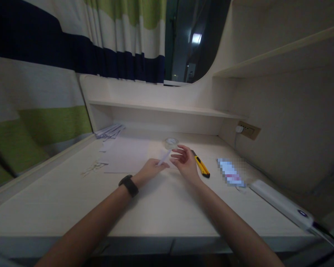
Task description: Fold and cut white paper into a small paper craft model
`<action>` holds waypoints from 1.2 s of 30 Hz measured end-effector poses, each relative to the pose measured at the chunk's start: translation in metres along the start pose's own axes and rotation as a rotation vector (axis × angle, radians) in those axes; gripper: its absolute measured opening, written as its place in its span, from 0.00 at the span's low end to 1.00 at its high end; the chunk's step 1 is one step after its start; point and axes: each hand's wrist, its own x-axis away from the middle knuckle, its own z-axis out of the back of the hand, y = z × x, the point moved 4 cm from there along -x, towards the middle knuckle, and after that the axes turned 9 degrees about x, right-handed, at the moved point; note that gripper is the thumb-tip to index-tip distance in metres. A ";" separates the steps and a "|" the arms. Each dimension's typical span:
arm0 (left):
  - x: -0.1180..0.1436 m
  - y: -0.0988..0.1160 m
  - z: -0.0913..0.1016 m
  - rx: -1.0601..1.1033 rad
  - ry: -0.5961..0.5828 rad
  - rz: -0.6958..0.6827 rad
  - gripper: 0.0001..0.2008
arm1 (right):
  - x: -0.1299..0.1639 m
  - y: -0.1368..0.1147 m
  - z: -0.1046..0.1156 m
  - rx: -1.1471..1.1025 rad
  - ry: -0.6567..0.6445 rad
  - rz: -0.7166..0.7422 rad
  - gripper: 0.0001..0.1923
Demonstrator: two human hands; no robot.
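My left hand pinches a narrow white paper strip between thumb and fingers; the strip slants up to the right. Close beside its upper end is my right hand, fingers curved and apart, with nothing visible in them. Behind the hands sits a roll of clear tape. To the right of my right hand lies a yellow and black utility knife. A large white sheet lies flat on the desk, under and to the left of my hands.
Folded paper pieces are heaped at the back left, with thin scraps nearer. On the right are a phone with a blurred screen and a long white power strip. A low shelf spans the back of the desk.
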 end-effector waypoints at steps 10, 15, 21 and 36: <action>0.004 0.006 -0.002 -0.218 0.064 -0.250 0.12 | 0.005 0.008 -0.001 0.168 0.010 -0.052 0.20; 0.004 0.004 0.002 -0.155 -0.053 -0.188 0.16 | 0.000 0.031 0.010 0.003 0.052 -0.174 0.23; 0.000 -0.001 0.009 -0.255 0.026 -0.181 0.18 | -0.001 0.037 0.014 -0.091 0.020 -0.265 0.26; -0.003 -0.008 0.014 -0.083 0.097 -0.075 0.17 | 0.000 0.040 0.009 -0.087 -0.034 -0.256 0.25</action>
